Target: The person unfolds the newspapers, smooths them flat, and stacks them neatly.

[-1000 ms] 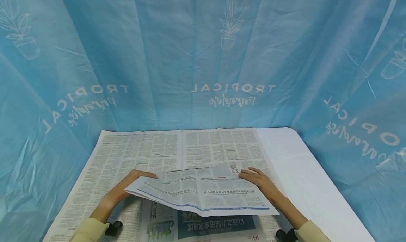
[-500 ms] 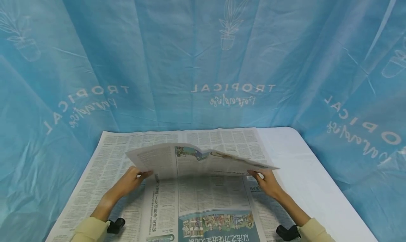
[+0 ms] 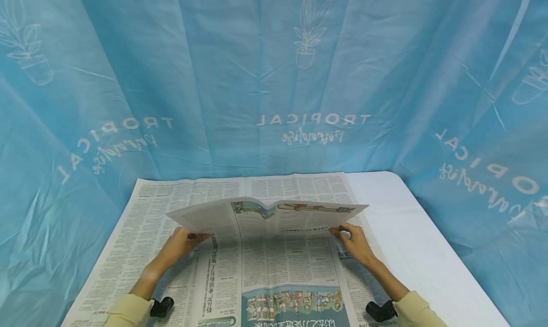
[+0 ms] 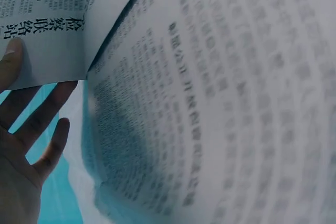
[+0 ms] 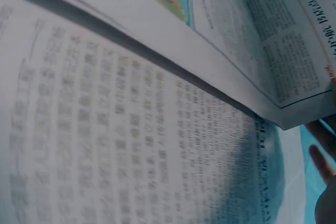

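Observation:
A folded newspaper (image 3: 291, 260) lies on a larger spread newspaper sheet, its near part flat with a blue picture panel. The far half of the folded newspaper stands raised and bends up along the middle. My left hand (image 3: 179, 246) pinches its left edge near the bend. In the left wrist view, the left thumb (image 4: 11, 64) is on the printed face and the other fingers spread behind the page. At the opposite edge, my right hand (image 3: 357, 245) pinches the paper between thumb and fingers. Only part of the right hand (image 5: 326, 153) shows in the right wrist view.
The spread newspaper sheet (image 3: 158, 213) covers much of the white table (image 3: 402, 222), whose bare strip shows on the right. A blue plastic curtain (image 3: 231, 94) hangs behind and along both sides. Dark wrist devices (image 3: 161, 307) sit at both sleeves.
The newspaper's top half, earlier folded down toward me, has swung up and away, baring the inside pages. Both hands have gone from its top to its side edges. Lately the right corner has risen.

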{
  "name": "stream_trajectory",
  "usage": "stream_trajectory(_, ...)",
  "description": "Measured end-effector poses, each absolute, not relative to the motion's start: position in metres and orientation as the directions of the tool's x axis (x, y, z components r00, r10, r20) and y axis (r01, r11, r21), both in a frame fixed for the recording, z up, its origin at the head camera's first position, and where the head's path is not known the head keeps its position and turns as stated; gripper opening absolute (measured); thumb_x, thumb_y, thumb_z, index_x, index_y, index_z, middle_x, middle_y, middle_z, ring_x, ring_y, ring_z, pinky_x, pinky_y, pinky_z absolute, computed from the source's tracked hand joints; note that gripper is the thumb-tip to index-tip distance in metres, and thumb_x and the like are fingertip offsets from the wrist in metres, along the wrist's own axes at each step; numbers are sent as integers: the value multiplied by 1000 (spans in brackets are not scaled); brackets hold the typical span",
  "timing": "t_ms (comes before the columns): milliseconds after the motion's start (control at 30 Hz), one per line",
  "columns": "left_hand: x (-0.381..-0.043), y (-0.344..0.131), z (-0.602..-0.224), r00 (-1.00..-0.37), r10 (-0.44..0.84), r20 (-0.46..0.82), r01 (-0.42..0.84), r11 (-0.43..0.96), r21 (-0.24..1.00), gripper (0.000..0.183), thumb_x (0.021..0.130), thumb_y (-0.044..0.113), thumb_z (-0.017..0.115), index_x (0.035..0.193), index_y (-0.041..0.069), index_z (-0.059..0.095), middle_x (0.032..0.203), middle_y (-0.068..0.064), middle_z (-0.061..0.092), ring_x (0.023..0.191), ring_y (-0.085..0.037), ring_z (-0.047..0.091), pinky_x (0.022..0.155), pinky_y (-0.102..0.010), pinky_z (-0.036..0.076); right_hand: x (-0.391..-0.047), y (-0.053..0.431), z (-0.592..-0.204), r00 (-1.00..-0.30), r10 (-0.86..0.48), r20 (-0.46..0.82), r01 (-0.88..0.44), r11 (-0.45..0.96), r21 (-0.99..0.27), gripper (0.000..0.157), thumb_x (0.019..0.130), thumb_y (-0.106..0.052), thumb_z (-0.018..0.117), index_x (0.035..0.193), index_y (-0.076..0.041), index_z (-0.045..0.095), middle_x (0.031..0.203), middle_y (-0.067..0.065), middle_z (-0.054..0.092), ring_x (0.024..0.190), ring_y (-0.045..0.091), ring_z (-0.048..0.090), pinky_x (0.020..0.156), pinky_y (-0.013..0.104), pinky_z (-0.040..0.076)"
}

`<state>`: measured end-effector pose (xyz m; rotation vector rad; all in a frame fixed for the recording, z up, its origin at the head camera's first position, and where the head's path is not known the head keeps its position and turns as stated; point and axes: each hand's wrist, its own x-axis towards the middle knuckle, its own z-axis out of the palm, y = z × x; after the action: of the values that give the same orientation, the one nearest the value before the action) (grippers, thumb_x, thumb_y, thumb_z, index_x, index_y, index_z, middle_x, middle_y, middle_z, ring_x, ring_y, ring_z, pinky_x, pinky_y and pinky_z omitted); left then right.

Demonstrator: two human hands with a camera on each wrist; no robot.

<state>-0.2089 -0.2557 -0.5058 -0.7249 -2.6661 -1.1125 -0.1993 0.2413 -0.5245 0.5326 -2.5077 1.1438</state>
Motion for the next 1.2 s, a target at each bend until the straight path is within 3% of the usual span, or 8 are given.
stream_trajectory(100, -209, -255, -509, -897, 340, 281, 438, 604, 666, 37, 89, 9, 69, 124, 12, 57, 119, -11, 66, 105, -32, 67, 85, -44, 55, -199, 238, -523, -900, -175, 399, -419, 598, -684, 16, 93, -5, 63, 108, -6, 71, 98, 7, 74, 89, 18, 70, 75, 33, 54)
stream_trajectory(200, -208, -253, -508, -923, 295, 247, 380, 602, 702, 40, 92, 16, 68, 129, 11, 55, 121, -13, 65, 108, -34, 66, 86, -49, 53, -203, 236, -525, -913, -146, 381, -390, 590, -707, 16, 95, -6, 61, 107, -4, 71, 93, 10, 74, 78, 13, 67, 66, 26, 51)
stream_trajectory(300, -209, -251, -505, -952, 245, 183, 299, 614, 730, 32, 93, 22, 67, 122, 8, 62, 94, -12, 70, 78, -26, 68, 67, -38, 54, -212, 235, -535, -925, -101, 367, -353, 586, -729, 16, 95, -7, 61, 107, -3, 71, 91, 10, 74, 76, 8, 65, 64, 23, 49)
stream_trajectory(433, -212, -249, -504, -974, 202, 106, 216, 666, 714, 24, 94, 28, 66, 95, 5, 72, 54, -3, 54, 44, -10, 41, 45, -26, 35, -215, 228, -533, -943, -44, 330, -297, 560, -774, 16, 96, -10, 61, 104, 1, 70, 86, 11, 73, 67, 11, 63, 56, 22, 46)
stream_trajectory(567, -216, -247, -506, -979, 174, 104, 197, 693, 694, 27, 94, 32, 66, 82, 8, 72, 51, 4, 43, 43, -5, 33, 44, -23, 31, -219, 222, -532, -963, 14, 269, -218, 546, -809, 22, 97, -19, 61, 92, 1, 70, 71, 8, 66, 52, 10, 51, 46, 21, 39)
stream_trajectory(767, -219, -243, -504, -985, 146, 94, 170, 718, 675, 36, 95, 32, 65, 66, 10, 62, 50, 6, 36, 44, -7, 33, 44, -23, 29, -225, 216, -530, -966, 60, 253, -171, 586, -792, 24, 96, -20, 64, 89, 2, 69, 70, 7, 65, 55, 10, 53, 49, 21, 42)
stream_trajectory(1033, -224, -237, -505, -995, 83, 47, 94, 774, 627, 27, 94, 31, 65, 77, 11, 71, 53, 3, 47, 46, -10, 37, 44, -24, 28, -229, 213, -530, -964, 52, 260, -168, 638, -751, 22, 95, -20, 65, 91, 1, 71, 71, 5, 65, 58, 10, 55, 53, 22, 46)
stream_trajectory(1200, -225, -235, -505, -998, 61, 33, 68, 803, 592, 30, 93, 30, 66, 70, 12, 67, 52, 3, 46, 46, -10, 35, 44, -24, 27, -229, 212, -533, -957, 61, 282, -166, 682, -712, 23, 94, -23, 67, 91, -1, 73, 71, 4, 66, 61, 11, 57, 55, 23, 46)
